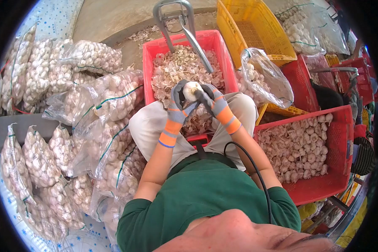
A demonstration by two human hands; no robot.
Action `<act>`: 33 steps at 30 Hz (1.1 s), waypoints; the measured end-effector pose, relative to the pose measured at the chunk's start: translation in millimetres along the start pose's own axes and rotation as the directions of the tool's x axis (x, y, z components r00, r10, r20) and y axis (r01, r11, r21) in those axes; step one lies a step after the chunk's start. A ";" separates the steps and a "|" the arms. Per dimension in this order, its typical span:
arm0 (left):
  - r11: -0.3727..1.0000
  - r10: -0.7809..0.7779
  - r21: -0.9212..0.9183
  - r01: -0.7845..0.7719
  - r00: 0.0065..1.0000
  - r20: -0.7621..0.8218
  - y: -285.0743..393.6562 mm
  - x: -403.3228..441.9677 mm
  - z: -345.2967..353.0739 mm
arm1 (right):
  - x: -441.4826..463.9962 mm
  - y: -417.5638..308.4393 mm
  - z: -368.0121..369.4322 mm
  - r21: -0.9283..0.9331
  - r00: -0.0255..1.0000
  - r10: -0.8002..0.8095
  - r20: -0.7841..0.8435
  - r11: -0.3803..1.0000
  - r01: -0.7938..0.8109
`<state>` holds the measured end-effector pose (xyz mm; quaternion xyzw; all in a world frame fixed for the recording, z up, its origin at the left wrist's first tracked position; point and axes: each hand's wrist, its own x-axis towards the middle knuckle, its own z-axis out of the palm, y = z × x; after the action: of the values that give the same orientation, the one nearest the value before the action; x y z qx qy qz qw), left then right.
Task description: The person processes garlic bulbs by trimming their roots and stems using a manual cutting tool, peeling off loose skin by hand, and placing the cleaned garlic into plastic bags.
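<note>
A whitish garlic bulb (192,89) is held between my two gloved hands, above a red crate (148,71) of loose garlic skins (185,67). My left hand (180,103), in a grey, orange-banded glove, wraps around the bulb's left side. From the right, my right hand (214,102) grips the bulb too, its dark fingertips pressed against the near side. Whether a small tool sits in the right fingers cannot be made out. A bent metal tube frame (191,35) rises over the crate's far side, just beyond the hands.
Clear bags of garlic (113,90) pile up at left. On the right stands a red crate (339,143) with many bulbs. Beyond it are a yellow crate (231,31) and a partly filled plastic bag (273,84). At far right, another person's dark sleeve or glove (363,157) shows.
</note>
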<state>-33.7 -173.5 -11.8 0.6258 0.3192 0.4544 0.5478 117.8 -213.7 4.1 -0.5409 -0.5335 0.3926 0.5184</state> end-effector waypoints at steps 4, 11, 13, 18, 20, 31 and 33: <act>0.947 -0.133 -0.299 0.121 0.991 -0.019 0.5 4.4 -2.2 | 4.0 17.9 0.2 0.347 0.971 0.240 -0.009 0.911 -0.222; 0.909 -0.170 -0.399 0.117 0.980 -0.099 -14.5 34.3 -3.6 | 71.0 38.4 -7.6 -0.708 0.927 -0.056 -0.372 0.663 -0.244; 0.849 -0.277 -0.488 0.203 0.957 -0.083 -9.9 47.9 -6.8 | 97.1 76.9 -15.9 -0.513 0.961 0.111 -0.253 0.827 -0.230; 0.860 -0.234 -0.490 0.145 0.964 -0.125 -16.7 102.1 -23.3 | 88.7 26.0 -25.7 -0.045 0.973 0.212 -0.094 0.975 -0.217; 0.952 -0.149 -0.292 0.093 0.973 -0.177 -18.0 126.4 -25.7 | 70.5 -22.8 -24.3 0.150 0.976 0.198 -0.093 0.972 -0.183; 0.808 -0.240 -0.585 0.070 0.946 -0.217 -16.7 187.2 -28.2 | 72.1 -73.5 -30.3 0.233 0.969 0.233 -0.081 0.950 -0.209; 0.788 -0.257 -0.609 0.091 0.948 -0.190 -21.9 190.4 -31.2 | 72.3 -74.3 -32.7 0.242 0.968 0.244 -0.049 0.944 -0.226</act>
<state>12.7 14.0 8.1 0.3249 0.2876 0.5571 0.7081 145.9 -155.1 91.2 -0.5506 -0.3943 0.4905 0.5485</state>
